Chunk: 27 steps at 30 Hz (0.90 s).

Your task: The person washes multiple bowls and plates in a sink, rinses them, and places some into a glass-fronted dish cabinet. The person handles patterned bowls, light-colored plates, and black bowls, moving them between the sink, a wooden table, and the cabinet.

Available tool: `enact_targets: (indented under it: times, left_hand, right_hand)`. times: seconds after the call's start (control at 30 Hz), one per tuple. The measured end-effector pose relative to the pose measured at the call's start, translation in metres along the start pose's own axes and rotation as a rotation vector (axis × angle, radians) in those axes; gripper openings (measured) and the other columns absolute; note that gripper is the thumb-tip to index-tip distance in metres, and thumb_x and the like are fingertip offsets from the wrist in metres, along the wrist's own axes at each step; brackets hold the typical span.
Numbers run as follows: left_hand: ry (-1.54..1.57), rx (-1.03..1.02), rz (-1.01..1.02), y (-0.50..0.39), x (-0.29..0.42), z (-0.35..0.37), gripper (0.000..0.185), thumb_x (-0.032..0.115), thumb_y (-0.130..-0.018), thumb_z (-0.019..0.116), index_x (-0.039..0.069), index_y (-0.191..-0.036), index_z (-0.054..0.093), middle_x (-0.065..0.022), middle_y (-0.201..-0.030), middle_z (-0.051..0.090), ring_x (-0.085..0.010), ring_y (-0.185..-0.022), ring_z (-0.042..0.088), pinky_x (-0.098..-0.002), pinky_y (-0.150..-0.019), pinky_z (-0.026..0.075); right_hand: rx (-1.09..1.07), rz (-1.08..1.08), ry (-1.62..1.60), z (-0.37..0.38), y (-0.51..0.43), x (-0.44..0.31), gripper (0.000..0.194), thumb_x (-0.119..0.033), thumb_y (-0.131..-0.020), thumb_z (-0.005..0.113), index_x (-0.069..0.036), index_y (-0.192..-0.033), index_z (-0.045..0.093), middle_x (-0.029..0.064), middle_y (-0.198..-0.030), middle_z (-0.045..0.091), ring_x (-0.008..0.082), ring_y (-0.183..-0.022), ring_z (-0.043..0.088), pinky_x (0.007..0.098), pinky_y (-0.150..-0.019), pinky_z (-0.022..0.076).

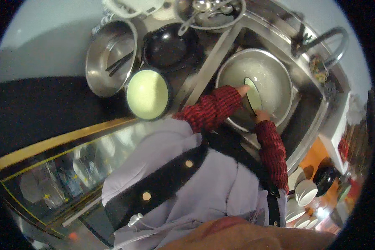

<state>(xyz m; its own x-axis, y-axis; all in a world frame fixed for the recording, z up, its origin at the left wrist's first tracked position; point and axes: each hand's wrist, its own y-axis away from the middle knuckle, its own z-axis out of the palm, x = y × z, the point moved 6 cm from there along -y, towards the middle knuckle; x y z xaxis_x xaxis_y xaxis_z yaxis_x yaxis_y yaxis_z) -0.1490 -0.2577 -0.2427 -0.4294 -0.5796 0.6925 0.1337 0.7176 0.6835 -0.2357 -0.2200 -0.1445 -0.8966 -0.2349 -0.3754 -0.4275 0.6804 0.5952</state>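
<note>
A pale green dish (253,95) with a dark rim is tilted on edge inside a large metal basin (276,84), which sits in the sink and holds cloudy liquid. My left hand (244,90) grips the dish's left side near its upper end, the thumb lying over the rim. At the lower end of the same dish is my right hand (264,116), blurred, its fingers at or against the rim; its grip is unclear. Both forearms wear red-and-black knitted sleeves. The outer side of the dish is hidden.
Left of the sink stand a light green bowl (147,94), a black pan (168,45) and a metal pot (95,59) with chopsticks. A metal bowl of utensils (210,23) is behind. The faucet (340,31) arches at right. White bowls (306,192) stand lower right.
</note>
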Motion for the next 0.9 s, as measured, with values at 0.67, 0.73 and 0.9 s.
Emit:
enact_targets:
  times: [0.67,0.73,0.9]
  left_hand:
    - [0.960,-0.389,-0.190,0.084,0.074,-0.047,0.078,0.043,-0.066,0.064,0.002,-0.123,0.030,-0.0182,-0.123,0.036,-0.0318,-0.108,0.039,-0.0457,-0.084,0.039]
    - [0.714,-0.196,-0.186,0.074,0.062,-0.037,0.079,0.044,-0.066,0.065,0.002,-0.123,0.030,-0.0199,-0.125,0.034,-0.0326,-0.110,0.038,-0.0456,-0.084,0.039]
    - [0.100,0.312,0.227,0.076,0.078,-0.031,0.072,0.041,-0.070,0.061,-0.003,-0.120,0.035,-0.0200,-0.121,0.041,-0.0337,-0.108,0.042,-0.0405,-0.090,0.034]
  right_hand:
    - [0.183,0.116,0.254,0.022,-0.008,0.049,0.023,-0.029,-0.079,0.048,-0.014,-0.091,0.061,0.0122,-0.089,0.060,0.0307,-0.088,0.054,0.0523,-0.091,0.0237]
    - [0.221,0.130,-0.220,0.015,-0.007,0.033,0.021,-0.028,-0.081,0.049,-0.013,-0.085,0.063,0.0123,-0.084,0.062,0.0303,-0.080,0.056,0.0450,-0.079,0.0381]
    - [0.338,0.141,-1.617,-0.003,-0.012,0.029,0.023,-0.019,-0.080,0.056,-0.002,-0.095,0.057,0.0115,-0.089,0.060,0.0248,-0.078,0.058,0.0365,-0.070,0.0467]
